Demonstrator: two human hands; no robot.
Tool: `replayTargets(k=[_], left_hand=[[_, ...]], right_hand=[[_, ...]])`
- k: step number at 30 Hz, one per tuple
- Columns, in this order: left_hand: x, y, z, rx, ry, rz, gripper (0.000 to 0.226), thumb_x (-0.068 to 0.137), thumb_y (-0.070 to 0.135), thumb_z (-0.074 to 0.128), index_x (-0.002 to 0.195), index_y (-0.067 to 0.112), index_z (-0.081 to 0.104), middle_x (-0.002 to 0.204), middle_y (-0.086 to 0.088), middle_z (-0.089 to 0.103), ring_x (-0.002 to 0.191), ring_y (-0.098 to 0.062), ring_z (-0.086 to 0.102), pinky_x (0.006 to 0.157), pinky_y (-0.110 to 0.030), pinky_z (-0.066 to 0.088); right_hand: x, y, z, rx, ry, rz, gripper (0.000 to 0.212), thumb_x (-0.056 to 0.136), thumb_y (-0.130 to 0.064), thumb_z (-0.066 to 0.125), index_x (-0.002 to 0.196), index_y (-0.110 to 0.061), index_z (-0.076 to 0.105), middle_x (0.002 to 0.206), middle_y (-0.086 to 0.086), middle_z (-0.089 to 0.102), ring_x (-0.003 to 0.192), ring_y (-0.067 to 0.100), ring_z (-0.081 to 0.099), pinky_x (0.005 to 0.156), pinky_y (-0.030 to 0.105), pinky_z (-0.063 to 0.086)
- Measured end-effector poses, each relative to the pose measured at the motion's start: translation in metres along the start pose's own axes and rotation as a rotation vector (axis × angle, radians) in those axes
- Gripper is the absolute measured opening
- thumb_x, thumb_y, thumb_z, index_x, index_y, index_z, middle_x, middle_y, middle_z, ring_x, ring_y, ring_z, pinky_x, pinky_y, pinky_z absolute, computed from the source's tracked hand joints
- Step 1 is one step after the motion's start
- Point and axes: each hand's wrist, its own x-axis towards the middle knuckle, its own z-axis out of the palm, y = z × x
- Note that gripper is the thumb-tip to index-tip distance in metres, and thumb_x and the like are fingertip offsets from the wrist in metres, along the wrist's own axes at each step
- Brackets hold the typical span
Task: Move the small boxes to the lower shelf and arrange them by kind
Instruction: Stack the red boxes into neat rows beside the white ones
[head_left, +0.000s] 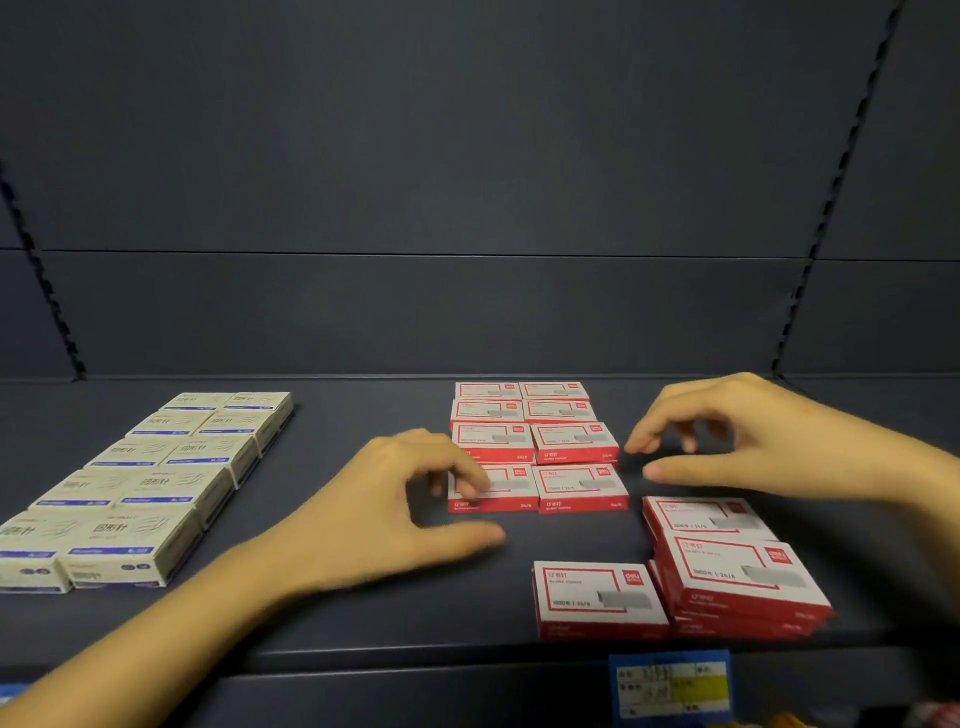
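Red and white staple boxes (574, 441) lie in two neat columns at the middle of the dark shelf (363, 415). Cream and blue boxes (156, 483) form two columns at the left. My left hand (395, 509) hovers at the left edge of the red group, its fingertips touching the nearest left red box (511, 496). My right hand (753, 436) hangs above the shelf just right of the red columns, fingers loosely curled and holding nothing. A single red box (597, 597) and a loose stack of red boxes (737, 571) sit at the front right.
The shelf's front edge (415, 657) carries a blue price label (672, 686). A dark back panel (467, 156) rises behind the shelf, with slotted uprights at both sides. Bare shelf lies between the cream group and the red group.
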Motion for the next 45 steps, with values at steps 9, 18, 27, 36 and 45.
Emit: replayTargets(k=[9, 18, 27, 36, 45], left_hand=[[-0.004, 0.023, 0.029, 0.081, -0.191, 0.106, 0.044, 0.069, 0.064, 0.061, 0.102, 0.035, 0.061, 0.096, 0.020, 0.061, 0.092, -0.003, 0.055, 0.078, -0.024, 0.047], [-0.006, 0.017, 0.011, 0.154, -0.079, 0.106, 0.039, 0.073, 0.060, 0.061, 0.099, 0.031, 0.062, 0.095, 0.020, 0.061, 0.095, 0.004, 0.053, 0.086, -0.022, 0.045], [0.006, -0.007, -0.008, 0.129, -0.010, -0.079, 0.041, 0.066, 0.056, 0.060, 0.097, 0.030, 0.065, 0.086, 0.023, 0.061, 0.084, 0.000, 0.050, 0.073, -0.010, 0.037], [0.005, -0.025, 0.001, -0.014, 0.077, -0.197, 0.024, 0.068, 0.037, 0.075, 0.090, 0.031, 0.067, 0.081, 0.020, 0.064, 0.078, 0.000, 0.052, 0.067, -0.007, 0.039], [0.005, -0.028, 0.006, -0.047, 0.127, -0.211, 0.025, 0.069, 0.033, 0.076, 0.091, 0.029, 0.064, 0.082, 0.018, 0.066, 0.075, 0.001, 0.054, 0.065, -0.005, 0.038]], right_hand=[[-0.033, 0.038, -0.008, 0.109, -0.138, 0.028, 0.045, 0.067, -0.067, 0.064, 0.107, -0.048, 0.062, 0.112, -0.022, 0.062, 0.102, 0.003, 0.060, 0.084, 0.017, 0.045], [-0.042, 0.051, -0.007, 0.151, -0.219, 0.032, 0.048, 0.065, -0.066, 0.069, 0.109, -0.048, 0.061, 0.113, -0.019, 0.062, 0.103, 0.005, 0.058, 0.086, 0.015, 0.045], [-0.039, 0.060, -0.003, 0.194, -0.257, 0.026, 0.045, 0.069, -0.061, 0.070, 0.110, -0.046, 0.061, 0.109, -0.016, 0.064, 0.096, 0.008, 0.061, 0.082, 0.015, 0.047], [-0.027, 0.055, -0.006, 0.404, -0.219, 0.047, 0.036, 0.078, -0.043, 0.066, 0.113, -0.036, 0.062, 0.114, -0.004, 0.063, 0.099, 0.014, 0.065, 0.085, 0.026, 0.053], [0.009, 0.018, 0.013, 0.134, -0.144, 0.027, 0.037, 0.076, -0.050, 0.053, 0.113, -0.044, 0.051, 0.111, -0.021, 0.054, 0.092, -0.002, 0.056, 0.075, 0.018, 0.047]])
